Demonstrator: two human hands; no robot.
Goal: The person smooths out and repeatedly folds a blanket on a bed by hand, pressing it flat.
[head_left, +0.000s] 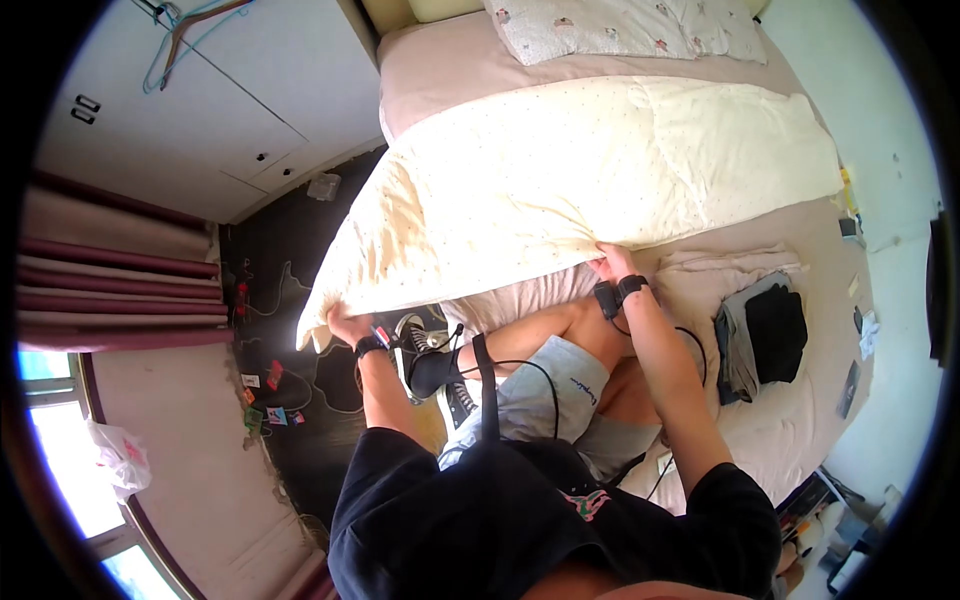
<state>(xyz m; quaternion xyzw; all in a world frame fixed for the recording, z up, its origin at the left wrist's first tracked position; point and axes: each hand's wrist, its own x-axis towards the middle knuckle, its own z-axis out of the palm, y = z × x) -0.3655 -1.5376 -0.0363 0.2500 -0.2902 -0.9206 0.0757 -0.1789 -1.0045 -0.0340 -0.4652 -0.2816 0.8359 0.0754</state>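
Observation:
A cream quilt with small dots lies spread across the bed, one corner hanging past the bed's left side. At that corner, my left hand grips the near edge, fingers closed on the fabric. Farther right along the same edge, my right hand pinches the quilt, and creases fan out from its fingers. Both wrists wear dark bands, and a cable runs from the right one. Under the quilt's near edge shows the pinkish bed sheet.
Folded dark clothes lie on the bed at right. A patterned pillow is at the far end. White cabinets with hangers stand at upper left. Cords and small packets litter the dark floor. Maroon curtains hang at left.

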